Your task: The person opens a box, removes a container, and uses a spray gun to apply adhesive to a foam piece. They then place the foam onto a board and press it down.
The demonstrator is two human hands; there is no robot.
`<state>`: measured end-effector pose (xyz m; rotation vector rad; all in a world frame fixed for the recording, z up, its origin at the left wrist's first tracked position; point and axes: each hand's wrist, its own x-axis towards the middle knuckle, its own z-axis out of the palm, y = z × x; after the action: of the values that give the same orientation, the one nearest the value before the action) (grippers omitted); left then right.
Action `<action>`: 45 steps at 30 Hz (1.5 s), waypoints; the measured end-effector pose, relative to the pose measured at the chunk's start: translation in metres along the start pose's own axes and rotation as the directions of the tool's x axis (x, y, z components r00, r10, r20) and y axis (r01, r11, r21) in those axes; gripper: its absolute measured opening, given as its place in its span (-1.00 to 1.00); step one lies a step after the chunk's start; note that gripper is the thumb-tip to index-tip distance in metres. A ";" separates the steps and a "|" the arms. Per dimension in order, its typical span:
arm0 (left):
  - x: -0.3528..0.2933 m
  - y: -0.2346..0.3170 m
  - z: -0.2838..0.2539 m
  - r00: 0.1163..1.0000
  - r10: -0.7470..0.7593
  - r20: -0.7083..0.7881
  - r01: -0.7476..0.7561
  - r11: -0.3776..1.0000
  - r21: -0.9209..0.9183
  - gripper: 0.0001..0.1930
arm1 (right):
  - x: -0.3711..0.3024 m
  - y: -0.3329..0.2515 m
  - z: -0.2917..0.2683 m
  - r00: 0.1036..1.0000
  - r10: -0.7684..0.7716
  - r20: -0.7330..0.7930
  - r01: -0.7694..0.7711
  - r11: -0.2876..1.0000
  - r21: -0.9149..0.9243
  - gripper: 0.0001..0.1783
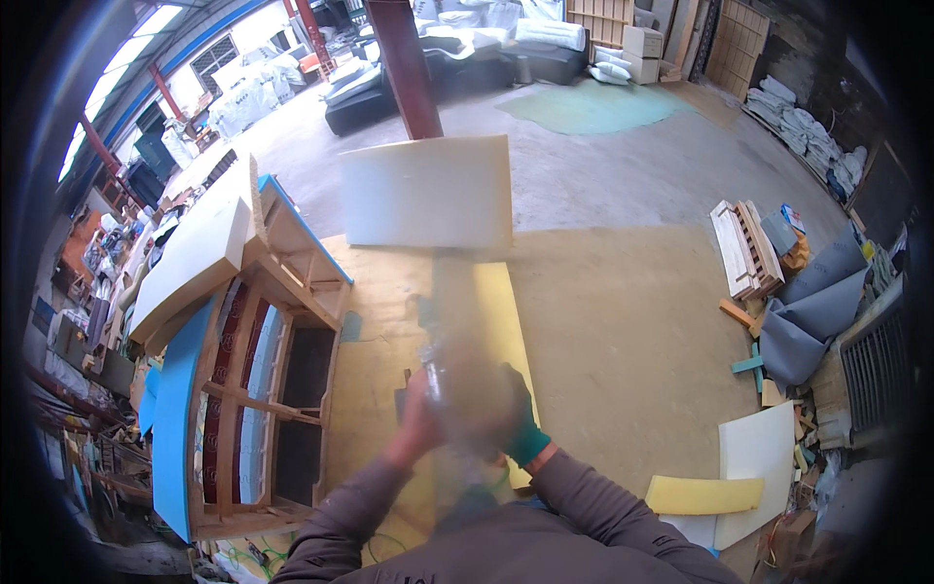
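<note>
As a blue-sided wooden frame (pixel 228 453) stands to the left, a blurred object (pixel 471 399) sits between a worker's bare left hand (pixel 418 417) and green-gloved right hand (pixel 527 433); whether the fingers spread or pinch cannot be told.

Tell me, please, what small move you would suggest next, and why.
I would probably ease the left hand and the gloved right hand slightly leftward, together with the blurred thing between them, since the right one covers part of the yellow strip below.
</note>
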<state>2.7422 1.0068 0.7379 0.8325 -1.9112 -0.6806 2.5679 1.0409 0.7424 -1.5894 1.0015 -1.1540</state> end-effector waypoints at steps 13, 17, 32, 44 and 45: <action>-0.002 0.020 -0.003 0.998 -0.012 -0.064 0.010 0.999 -0.041 -0.42 | -0.006 0.100 0.039 0.999 0.044 0.028 -0.052 0.858 0.511 -0.37; -0.009 0.014 0.004 0.989 0.013 -0.144 -0.012 1.000 0.008 -0.39 | -0.018 0.116 0.042 0.997 -0.066 0.033 0.051 0.939 0.339 -0.35; 0.003 0.022 -0.021 0.990 0.041 0.138 -0.055 0.993 0.101 -0.28 | -0.028 0.118 0.044 0.990 -0.029 0.139 -0.049 0.849 0.526 -0.38; -0.014 0.015 -0.021 0.989 -0.006 0.150 -0.010 0.994 0.108 -0.29 | -0.035 0.131 0.052 0.987 0.018 0.157 -0.099 0.845 0.526 -0.43; -0.016 0.013 -0.024 0.989 -0.011 0.145 -0.004 0.995 0.099 -0.29 | -0.034 0.131 0.054 0.986 0.020 0.163 -0.104 0.845 0.525 -0.44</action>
<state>2.7653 1.0245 0.7495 0.8684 -2.0896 -0.6686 2.5989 1.0498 0.6008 -1.1630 0.5563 -1.1238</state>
